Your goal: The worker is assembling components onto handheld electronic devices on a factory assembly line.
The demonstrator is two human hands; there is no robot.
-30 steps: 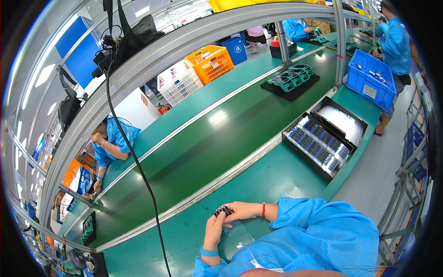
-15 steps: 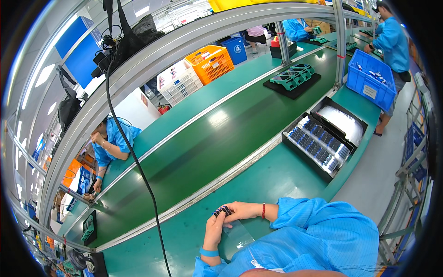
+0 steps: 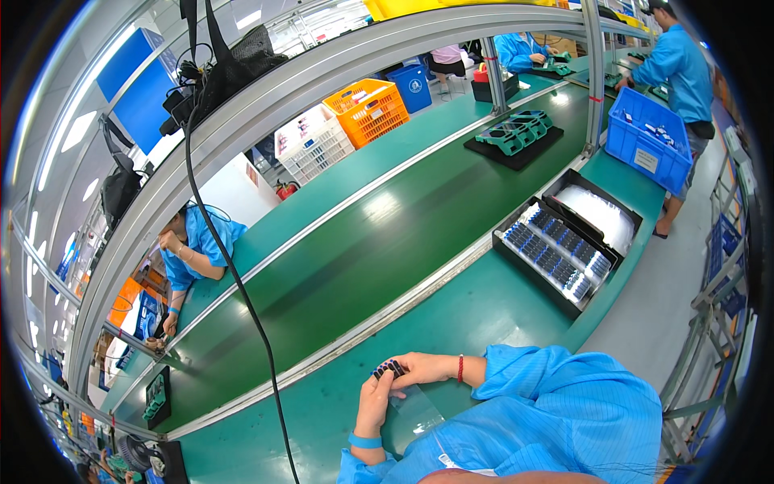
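Both of my hands meet low in the middle of the head view, over the near green worktop. My left hand (image 3: 372,406) and my right hand (image 3: 422,369) are closed on a short row of small black parts (image 3: 389,369). Fingers cover part of that row, and its exact kind cannot be made out. Below the fingers hangs a clear plastic sheet (image 3: 417,413), close to my blue sleeve; whether it is joined to the row is hidden. To the right, a black box (image 3: 536,278) holds rows of similar black parts with blue and white bits.
Beyond the worktop runs a green conveyor belt (image 3: 355,250), carrying green parts (image 3: 520,131) on a black mat. A black cable (image 3: 246,302) hangs across the left side. At right stand a blue bin (image 3: 645,149) and a co-worker (image 3: 681,68); another person (image 3: 201,246) sits across the belt.
The black mat with green parts has shifted slightly to the right along the belt. At the far right, the co-worker's arms have moved left over the belt. My hands have stayed in place.
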